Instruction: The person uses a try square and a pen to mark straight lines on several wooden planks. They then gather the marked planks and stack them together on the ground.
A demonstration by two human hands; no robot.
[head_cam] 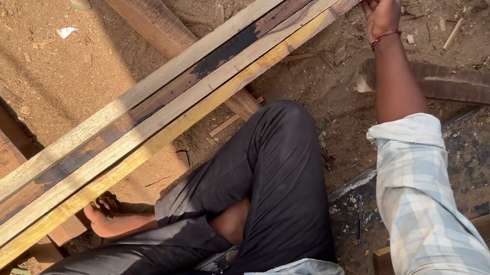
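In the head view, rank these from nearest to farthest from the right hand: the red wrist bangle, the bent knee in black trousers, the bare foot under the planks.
From the right hand, at the planks' far end:
1. Red wrist bangle, just below it on the same arm.
2. Bent knee, centre of frame.
3. Bare foot, lower left beneath the planks.

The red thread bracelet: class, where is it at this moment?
In the head view, upper right, the red thread bracelet circles the wrist of the right hand, which grips the far end of the bundle of long wooden strips above sawdust-covered ground.

rough matt wooden slats (157,115), dusty ground (53,69)
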